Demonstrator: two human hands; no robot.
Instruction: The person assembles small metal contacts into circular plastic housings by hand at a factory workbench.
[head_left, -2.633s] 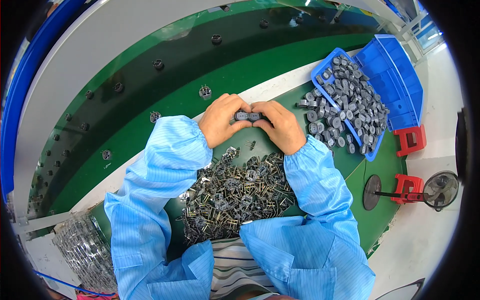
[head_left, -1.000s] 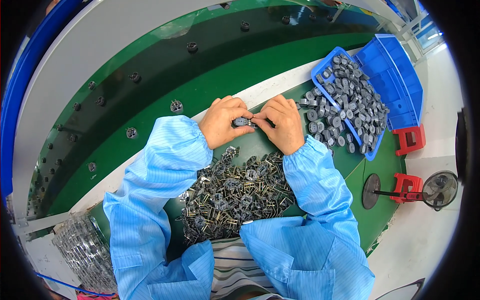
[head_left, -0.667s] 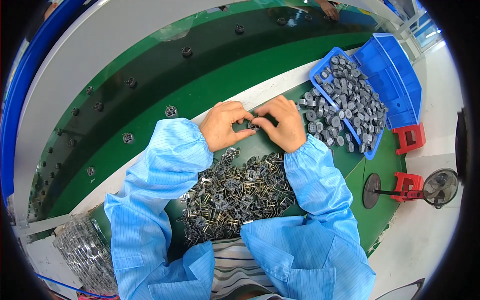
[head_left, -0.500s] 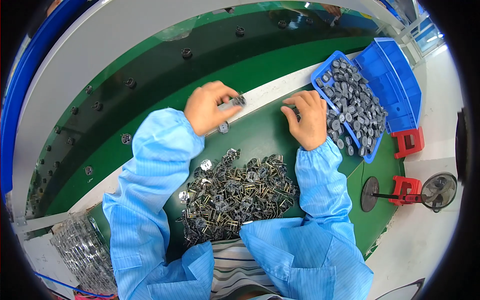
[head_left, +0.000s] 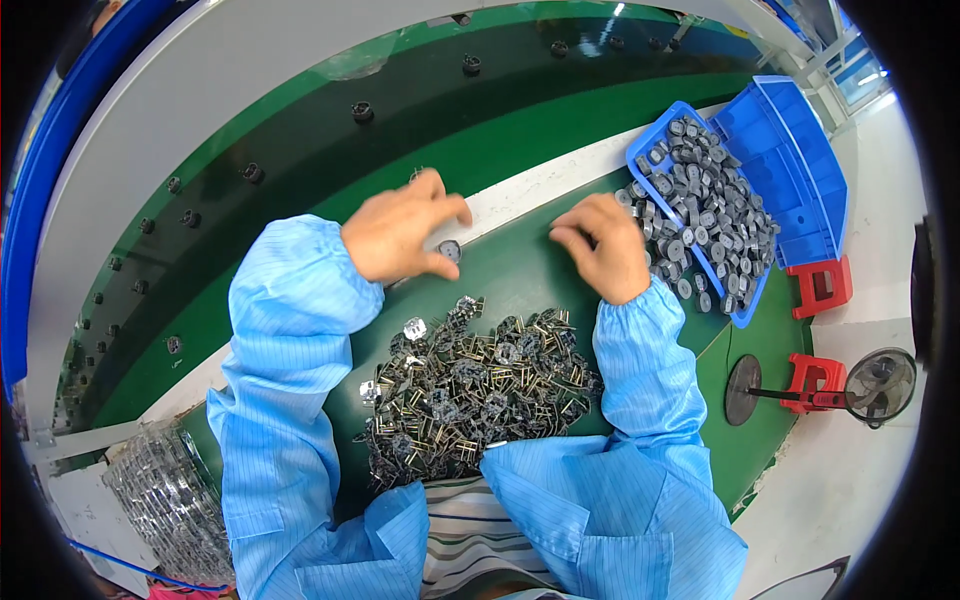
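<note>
1. Green desk (head_left: 520,275) in a workshop; along its far edge runs a white ledge (head_left: 590,165), and past that a green conveyor belt (head_left: 560,110) with dark round pieces (head_left: 362,112) spaced along it.
2. Left hand (head_left: 402,228), over the desk's far edge: thumb and forefinger stand wide apart, gripping nothing. One grey round piece (head_left: 450,251) lies in the gap, by the ledge; whether the thumb touches it, I cannot tell. Another piece (head_left: 417,174) shows just beyond the knuckles.
3. Right hand (head_left: 606,248), over the desk's right half: fingers curled, thumb tip near the forefinger. I cannot tell whether anything is inside.
4. Toward the desk's near edge, between the blue-sleeved forearms, a heap of black parts with brass-coloured pins (head_left: 475,390) is spread.
5. At the desk's far right corner, a blue bin (head_left: 741,316) is full of grey round housings (head_left: 710,215), with more lying loose at its left side. A second blue bin (head_left: 790,170) stands behind.
6. Further right: a black fan (head_left: 880,385) and two red stools (head_left: 822,285).
7. Stacked clear trays (head_left: 170,505) stand off the desk's left end.
</note>
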